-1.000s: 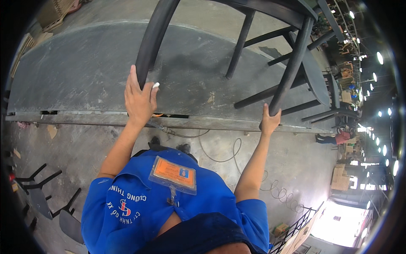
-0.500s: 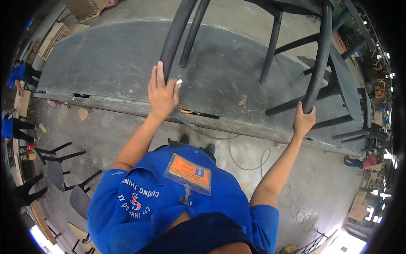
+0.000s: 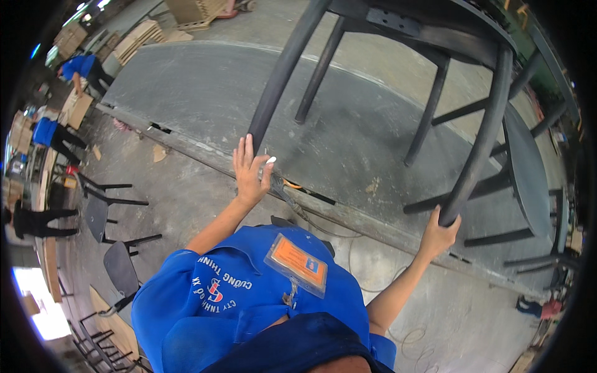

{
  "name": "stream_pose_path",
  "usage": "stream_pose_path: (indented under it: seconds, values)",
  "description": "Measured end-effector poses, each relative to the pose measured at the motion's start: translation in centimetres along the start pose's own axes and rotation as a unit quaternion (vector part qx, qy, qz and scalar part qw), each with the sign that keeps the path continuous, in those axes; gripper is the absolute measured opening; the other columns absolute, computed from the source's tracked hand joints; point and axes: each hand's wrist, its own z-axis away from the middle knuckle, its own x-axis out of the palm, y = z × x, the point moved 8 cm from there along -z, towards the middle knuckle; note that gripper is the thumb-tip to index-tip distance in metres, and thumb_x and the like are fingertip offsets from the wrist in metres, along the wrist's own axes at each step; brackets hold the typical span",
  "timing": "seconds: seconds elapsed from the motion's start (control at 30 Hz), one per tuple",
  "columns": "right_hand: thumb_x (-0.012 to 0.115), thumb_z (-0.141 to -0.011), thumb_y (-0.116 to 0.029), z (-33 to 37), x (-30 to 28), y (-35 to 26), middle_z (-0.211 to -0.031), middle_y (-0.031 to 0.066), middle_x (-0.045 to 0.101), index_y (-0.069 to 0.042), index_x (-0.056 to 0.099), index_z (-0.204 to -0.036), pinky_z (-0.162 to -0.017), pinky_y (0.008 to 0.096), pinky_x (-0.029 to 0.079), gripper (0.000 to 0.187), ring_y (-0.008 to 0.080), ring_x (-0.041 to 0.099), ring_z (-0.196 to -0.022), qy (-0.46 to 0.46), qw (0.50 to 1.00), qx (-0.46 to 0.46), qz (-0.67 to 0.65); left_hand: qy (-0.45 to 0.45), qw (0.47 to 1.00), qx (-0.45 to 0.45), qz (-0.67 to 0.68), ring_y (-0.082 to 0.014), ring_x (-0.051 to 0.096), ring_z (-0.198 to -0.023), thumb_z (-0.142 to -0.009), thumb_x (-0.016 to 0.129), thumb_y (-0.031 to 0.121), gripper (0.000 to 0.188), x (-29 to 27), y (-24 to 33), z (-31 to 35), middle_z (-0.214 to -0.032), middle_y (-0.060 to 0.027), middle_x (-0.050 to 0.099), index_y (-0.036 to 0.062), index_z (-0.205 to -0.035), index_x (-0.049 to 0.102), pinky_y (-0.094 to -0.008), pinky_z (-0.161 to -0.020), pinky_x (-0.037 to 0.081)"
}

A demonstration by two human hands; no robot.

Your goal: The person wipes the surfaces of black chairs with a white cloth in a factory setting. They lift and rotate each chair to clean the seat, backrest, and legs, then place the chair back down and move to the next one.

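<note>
A black chair stands over the grey worktable, the underside of its seat and a small dark plate under it showing. My left hand is at the lower end of the near left leg, its longer fingers stretched against the wood. Between its thumb and index finger is pinched a small white chalk-like piece. My right hand wraps round the lower end of the near right leg. The two far legs reach down toward the tabletop.
Beyond my right hand, another black chair lies on the worktable. An air-tool-like object with a hose hangs at the near edge. More chairs stand on the floor at left, where several people work.
My view has turned, and more of the seat's underside shows. Both hands and the chair appear lower in view, each hand still at the same leg.
</note>
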Motion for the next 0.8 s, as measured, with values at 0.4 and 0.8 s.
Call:
stream_pose_path:
  seconds: [0.4, 0.8]
  values:
    - [0.074, -0.078, -0.021, 2.5, 0.1, 2.8, -0.087, 0.0182, 0.064, 0.005, 0.057, -0.104, -0.071, 0.0373, 0.049, 0.041, 0.0309, 0.063, -0.076, -0.043, 0.997, 0.012, -0.07, 0.225, 0.749, -0.462, 0.418, -0.0228, 0.066, -0.085, -0.099, 0.046, 0.028, 0.03, 1.4, -10.4, -1.3, -0.097, -0.0192, 0.065, 0.0, -0.11, 0.044, -0.0323, -0.077, 0.053]
    - [0.074, -0.077, -0.016, 6.8, 0.3, 5.5, -0.081, 0.0147, 0.06, 0.005, 0.057, -0.095, -0.069, 0.0347, 0.046, 0.033, 0.025, 0.057, -0.072, -0.059, 0.986, 0.001, -0.155, 0.206, 0.883, -0.338, 0.252, -0.0147, 0.064, -0.085, -0.098, 0.051, 0.022, 0.026, 0.9, -6.7, -4.7, -0.089, -0.0117, 0.064, -0.0008, -0.11, 0.049, -0.0278, -0.071, 0.049]
